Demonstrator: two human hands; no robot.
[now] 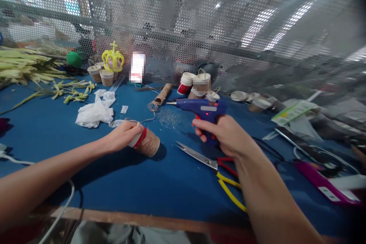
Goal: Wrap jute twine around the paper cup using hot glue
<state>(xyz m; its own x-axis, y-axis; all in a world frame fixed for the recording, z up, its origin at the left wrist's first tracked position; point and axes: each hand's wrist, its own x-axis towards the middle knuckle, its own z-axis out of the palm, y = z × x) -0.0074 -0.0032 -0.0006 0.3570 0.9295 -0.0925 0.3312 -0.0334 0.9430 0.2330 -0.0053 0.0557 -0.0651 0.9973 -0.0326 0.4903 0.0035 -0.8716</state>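
Inside table edge (room between): cup

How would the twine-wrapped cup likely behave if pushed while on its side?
The twine-wrapped cup would probably roll, given its rounded side. Its rough-looking windings suggest good grip rather than slipping. No clear denting shows under the left hand, so it is probably fairly stiff.

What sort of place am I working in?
Likely a craft workshop, given the blue plastic glue gun in your right hand, metal scissors with red and yellow handles, and a yellow crown-shaped ornament.
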